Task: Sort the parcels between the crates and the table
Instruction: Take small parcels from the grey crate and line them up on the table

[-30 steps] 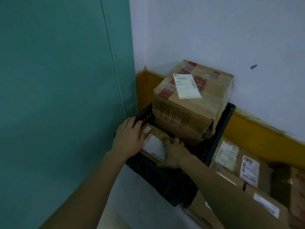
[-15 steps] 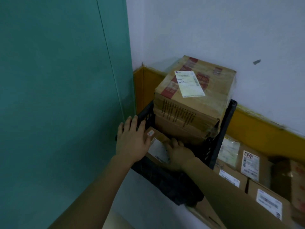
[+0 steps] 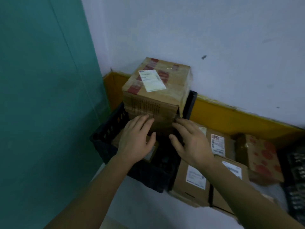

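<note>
I see both hands, left (image 3: 137, 142) and right (image 3: 189, 142), over the crate (image 3: 105, 134), fingers spread flat, tips touching the big box (image 3: 156, 96).

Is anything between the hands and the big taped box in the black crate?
Nothing visible. The left hand and right hand are open at the near face of the big taped box. It stands in the black crate, rising well above its rim. A small parcel lies under the left hand.
</note>
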Tool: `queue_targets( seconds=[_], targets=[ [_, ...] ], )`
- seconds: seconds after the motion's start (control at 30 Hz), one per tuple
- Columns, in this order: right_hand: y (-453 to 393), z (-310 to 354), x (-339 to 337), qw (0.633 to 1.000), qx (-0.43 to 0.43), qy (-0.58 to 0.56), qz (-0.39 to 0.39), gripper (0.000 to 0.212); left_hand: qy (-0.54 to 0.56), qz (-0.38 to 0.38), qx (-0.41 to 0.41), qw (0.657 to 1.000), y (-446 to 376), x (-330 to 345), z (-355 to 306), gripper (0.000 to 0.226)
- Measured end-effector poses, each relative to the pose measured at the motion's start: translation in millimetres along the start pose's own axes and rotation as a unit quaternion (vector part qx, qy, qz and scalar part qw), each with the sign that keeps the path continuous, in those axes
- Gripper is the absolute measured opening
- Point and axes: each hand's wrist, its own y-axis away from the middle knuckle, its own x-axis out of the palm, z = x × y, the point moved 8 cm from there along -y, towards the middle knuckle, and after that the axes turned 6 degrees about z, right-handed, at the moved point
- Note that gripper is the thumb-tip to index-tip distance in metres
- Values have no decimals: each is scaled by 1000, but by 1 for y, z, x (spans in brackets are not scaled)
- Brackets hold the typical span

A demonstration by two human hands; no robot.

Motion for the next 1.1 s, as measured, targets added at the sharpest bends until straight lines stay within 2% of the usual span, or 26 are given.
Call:
queue_targets(
  seconds=[0.17,0.27,0.33,0.47,0.63,0.73,0.83,0.97,1.03,1.1],
  targets=[
    [65,-88,-15,990,135,34,15,60,39,-15,48,998,-16,13,-80,50],
    [114,-139,-23,978,202,43,12,64,57,2,69,996,-24,34,-129,54],
    [148,-169,-23,967,249,45,17,64,67,34,66,995,-25,59,-156,58],
    [216,-215,-9,934,349,31,73,76,58,166,20,984,-15,122,-197,68],
    [268,-233,14,917,384,-17,108,82,47,271,-46,960,16,186,-224,63],
    [283,-233,39,908,387,-37,157,90,80,333,-91,935,41,218,-226,57],
    [287,-226,61,905,374,-61,192,81,85,344,-114,928,53,230,-227,51],
    [289,-221,66,908,378,-140,112,74,131,332,-124,926,50,227,-237,37],
    [289,-219,59,895,398,-189,67,78,178,295,-138,928,44,220,-241,34],
    [287,-216,41,886,416,-205,18,82,247,242,-164,924,34,208,-243,43]
  ],
)
